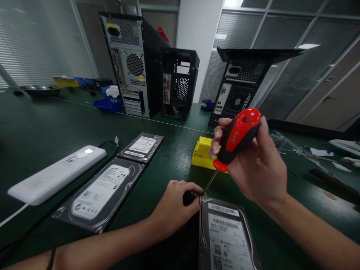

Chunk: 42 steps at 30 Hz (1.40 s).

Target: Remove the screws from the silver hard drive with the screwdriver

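Note:
My right hand [255, 165] is wrapped round the red and black handle of a screwdriver [239, 137], tilted with its shaft running down to the left. The shaft's tip meets the far left corner of a hard drive [229, 232] with a white label, lying in front of me. At that same corner is my left hand [180, 202], its thumb and index finger curled together beside the tip. Whatever sits between those fingers is too small to make out. Just behind the screwdriver stands a yellow plastic box [202, 153], partly covered by my right hand.
Two more hard drives [105, 191] lie end to end on the green table [174, 150], left of centre. Beside them is a white power strip [59, 174]. Computer cases [135, 67] stand along the back, with a blue bin [108, 105] near them. Loose parts and cables [303, 150] lie right.

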Motion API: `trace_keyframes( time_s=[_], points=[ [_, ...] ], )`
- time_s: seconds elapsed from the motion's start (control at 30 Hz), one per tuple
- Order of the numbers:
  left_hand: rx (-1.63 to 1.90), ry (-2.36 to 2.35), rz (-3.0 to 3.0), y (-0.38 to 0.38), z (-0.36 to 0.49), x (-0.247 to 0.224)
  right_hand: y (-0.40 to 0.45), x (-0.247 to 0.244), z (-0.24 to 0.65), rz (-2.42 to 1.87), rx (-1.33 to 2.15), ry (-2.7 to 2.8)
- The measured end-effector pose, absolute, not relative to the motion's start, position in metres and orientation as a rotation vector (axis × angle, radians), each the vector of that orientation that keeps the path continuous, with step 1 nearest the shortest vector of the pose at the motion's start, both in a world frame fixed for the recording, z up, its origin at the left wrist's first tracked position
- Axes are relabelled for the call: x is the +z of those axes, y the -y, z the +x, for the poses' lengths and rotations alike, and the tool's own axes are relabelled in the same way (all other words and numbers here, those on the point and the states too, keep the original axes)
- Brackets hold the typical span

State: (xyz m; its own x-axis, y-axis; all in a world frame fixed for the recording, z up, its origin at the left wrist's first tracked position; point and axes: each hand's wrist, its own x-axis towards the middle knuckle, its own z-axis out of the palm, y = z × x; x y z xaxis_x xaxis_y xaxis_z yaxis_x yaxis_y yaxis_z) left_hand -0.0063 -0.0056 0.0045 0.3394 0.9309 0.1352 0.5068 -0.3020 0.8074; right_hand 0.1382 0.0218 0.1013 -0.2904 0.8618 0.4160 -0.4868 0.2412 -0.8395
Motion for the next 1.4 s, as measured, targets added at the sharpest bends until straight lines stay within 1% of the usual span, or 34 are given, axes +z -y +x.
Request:
trace_keyframes(
  time_s=[0.1,0.27,0.53,0.7,0.87,1.17,1.4],
  points=[
    [0.799,-1.268,1.931,0.0049,-0.0061,0.0035,-0.0227,0.1020,0.1363,-0.386,1.387,1.281],
    [0.795,-1.268,1.930,0.0054,-0.0066,0.0022,-0.0226,0.1008,0.1356,-0.475,1.325,1.293],
    [0.807,-1.268,1.914,0.0049,-0.0057,0.0064,-0.0244,0.1021,0.1383,-0.408,1.389,1.255],
    [0.842,-1.212,1.843,0.0045,-0.0053,0.0092,-0.0251,0.1010,0.1343,-0.383,1.313,1.244],
    [0.853,-1.187,1.815,0.0050,-0.0056,0.0098,-0.0253,0.0992,0.1340,-0.477,1.249,1.274],
    [0.869,-1.194,1.818,0.0048,-0.0057,0.0093,-0.0276,0.1014,0.1376,-0.429,1.372,1.242],
    [0.859,-1.187,1.810,0.0042,-0.0060,0.0100,-0.0272,0.1025,0.1376,-0.538,1.288,1.310]
  ],
)
